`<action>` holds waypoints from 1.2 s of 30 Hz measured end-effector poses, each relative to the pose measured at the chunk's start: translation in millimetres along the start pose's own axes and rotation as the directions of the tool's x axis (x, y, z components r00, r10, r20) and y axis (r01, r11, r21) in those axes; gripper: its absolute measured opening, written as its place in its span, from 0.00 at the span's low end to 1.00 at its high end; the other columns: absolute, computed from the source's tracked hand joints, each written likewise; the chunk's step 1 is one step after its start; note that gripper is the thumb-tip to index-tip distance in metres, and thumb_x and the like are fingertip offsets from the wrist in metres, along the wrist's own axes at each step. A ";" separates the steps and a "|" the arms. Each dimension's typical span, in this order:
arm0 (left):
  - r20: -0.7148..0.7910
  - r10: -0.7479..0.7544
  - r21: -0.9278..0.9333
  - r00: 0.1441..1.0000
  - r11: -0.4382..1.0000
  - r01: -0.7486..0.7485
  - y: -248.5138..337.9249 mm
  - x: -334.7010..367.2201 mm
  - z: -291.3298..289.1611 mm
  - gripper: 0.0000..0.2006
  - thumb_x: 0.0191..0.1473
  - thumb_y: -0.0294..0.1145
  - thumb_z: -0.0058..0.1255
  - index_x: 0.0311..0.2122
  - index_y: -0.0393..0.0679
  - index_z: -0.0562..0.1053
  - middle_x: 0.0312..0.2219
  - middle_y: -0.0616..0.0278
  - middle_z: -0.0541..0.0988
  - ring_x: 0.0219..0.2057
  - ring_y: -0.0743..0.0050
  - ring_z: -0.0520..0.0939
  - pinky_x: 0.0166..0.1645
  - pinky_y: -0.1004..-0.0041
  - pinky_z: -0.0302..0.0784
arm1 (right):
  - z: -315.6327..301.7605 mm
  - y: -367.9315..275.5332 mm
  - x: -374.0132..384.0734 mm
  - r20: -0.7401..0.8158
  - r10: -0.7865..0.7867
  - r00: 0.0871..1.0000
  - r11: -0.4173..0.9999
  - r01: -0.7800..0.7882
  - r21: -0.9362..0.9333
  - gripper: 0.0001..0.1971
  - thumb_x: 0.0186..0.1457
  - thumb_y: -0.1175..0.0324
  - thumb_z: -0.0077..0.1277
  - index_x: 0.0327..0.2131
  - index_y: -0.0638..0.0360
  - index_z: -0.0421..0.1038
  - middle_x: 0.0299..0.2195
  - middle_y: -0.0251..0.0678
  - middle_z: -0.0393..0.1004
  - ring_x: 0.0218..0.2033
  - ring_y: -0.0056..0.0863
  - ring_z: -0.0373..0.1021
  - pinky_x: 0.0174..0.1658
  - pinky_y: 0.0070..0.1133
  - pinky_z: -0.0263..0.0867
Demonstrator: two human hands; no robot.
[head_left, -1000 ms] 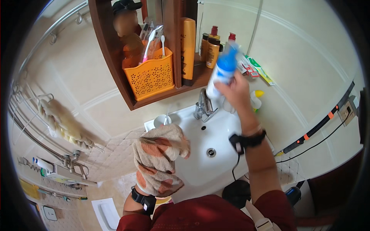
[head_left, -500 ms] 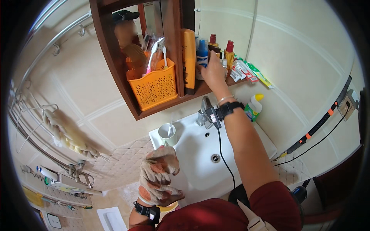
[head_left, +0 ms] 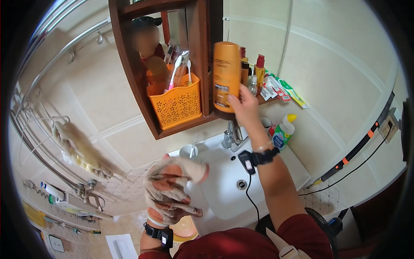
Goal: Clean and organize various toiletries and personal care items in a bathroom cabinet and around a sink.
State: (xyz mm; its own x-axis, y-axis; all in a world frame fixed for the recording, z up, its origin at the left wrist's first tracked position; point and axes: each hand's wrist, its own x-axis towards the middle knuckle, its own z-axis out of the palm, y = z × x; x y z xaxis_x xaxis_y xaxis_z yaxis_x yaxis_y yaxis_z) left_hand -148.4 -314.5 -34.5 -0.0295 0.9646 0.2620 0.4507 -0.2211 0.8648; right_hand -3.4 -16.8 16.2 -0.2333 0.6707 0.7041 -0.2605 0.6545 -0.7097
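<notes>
My right hand (head_left: 246,107), bare, is closed on the lower part of a large orange bottle (head_left: 226,71). The bottle is upright, its dark brown end down, in front of the wall shelf (head_left: 189,122). It hides part of the bottles behind it. At the left, a beige cloth (head_left: 172,172) with orange patches is bunched around my left hand (head_left: 166,194), covering most of the fingers. This hand is above the sink's left edge, close to a pale cup (head_left: 186,151) with a toothbrush (head_left: 192,149) standing in it.
An orange perforated basket (head_left: 177,103) with toothbrushes stands on the shelf. Right of the bottle are a red-topped bottle (head_left: 259,71) and several toothpaste tubes (head_left: 284,90). Below are the faucet (head_left: 234,134), white sink (head_left: 220,194) and a yellow-capped cleaner bottle (head_left: 284,129). A black cable hangs across the basin.
My right hand has left the blue-topped bottle and now grips the orange bottle, which is turned with its broad side showing. My left hand has shifted slightly left with the cloth.
</notes>
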 end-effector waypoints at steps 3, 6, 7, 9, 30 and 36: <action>-0.146 0.147 0.104 0.978 0.986 -0.133 11.6 17.1 3.2 0.31 0.37 0.43 0.50 0.48 0.38 0.62 0.42 0.53 0.69 0.42 0.59 0.71 0.50 0.65 0.64 | -6.4 -34.4 -49.2 0.027 0.104 0.994 0.976 -0.108 0.188 0.18 0.49 0.76 0.47 0.45 0.68 0.63 0.38 0.36 0.71 0.37 0.19 0.68 0.39 0.19 0.66; -0.293 0.386 0.352 0.875 0.894 -0.276 21.5 47.1 17.9 0.27 0.44 0.43 0.45 0.50 0.39 0.61 0.43 0.52 0.68 0.44 0.57 0.70 0.52 0.63 0.63 | -1.1 -44.1 -112.9 0.262 0.130 0.956 0.988 -0.146 0.045 0.20 0.49 0.74 0.48 0.47 0.68 0.61 0.38 0.38 0.71 0.37 0.21 0.69 0.40 0.20 0.65; -0.323 0.440 0.413 0.838 0.862 -0.293 21.9 54.3 24.1 0.26 0.46 0.43 0.43 0.50 0.40 0.60 0.44 0.52 0.68 0.44 0.57 0.70 0.52 0.63 0.62 | 8.0 -55.6 -128.9 0.332 0.166 0.929 0.986 -0.168 -0.022 0.20 0.48 0.74 0.49 0.47 0.68 0.61 0.37 0.40 0.71 0.37 0.23 0.69 0.40 0.21 0.65; -0.372 0.433 0.374 0.821 0.879 -0.294 20.8 61.1 36.4 0.24 0.51 0.43 0.39 0.51 0.40 0.59 0.44 0.51 0.68 0.45 0.56 0.69 0.53 0.62 0.62 | 23.5 -72.7 -146.4 0.381 0.124 0.916 0.991 -0.094 -0.098 0.21 0.47 0.73 0.50 0.46 0.68 0.61 0.37 0.45 0.71 0.36 0.31 0.70 0.40 0.22 0.65; -0.391 -0.008 -0.809 0.920 0.479 -0.340 38.0 51.7 38.0 0.24 0.54 0.29 0.44 0.55 0.47 0.53 0.41 0.62 0.67 0.41 0.80 0.70 0.46 0.78 0.70 | 26.4 -68.6 -169.6 0.499 0.061 0.864 0.998 -0.061 -0.018 0.29 0.48 0.65 0.51 0.50 0.71 0.52 0.37 0.49 0.71 0.37 0.42 0.71 0.39 0.26 0.67; -0.107 0.187 -0.320 0.977 0.923 -0.212 72.9 76.9 -34.8 0.25 0.42 0.29 0.53 0.49 0.43 0.64 0.30 0.62 0.73 0.30 0.73 0.75 0.38 0.79 0.72 | 26.4 -70.5 -184.6 0.477 0.109 0.872 0.992 -0.123 -0.003 0.30 0.42 0.68 0.58 0.47 0.68 0.55 0.34 0.45 0.72 0.34 0.37 0.72 0.37 0.25 0.67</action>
State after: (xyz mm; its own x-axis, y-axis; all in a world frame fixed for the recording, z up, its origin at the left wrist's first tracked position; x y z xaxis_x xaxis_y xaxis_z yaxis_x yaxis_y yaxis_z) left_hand -148.8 -261.4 63.5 -0.0404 0.8853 0.4634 0.1366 -0.4545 0.8802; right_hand 33.3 -196.0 -63.2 -0.6787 0.4899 0.5472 -0.2274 0.5683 -0.7908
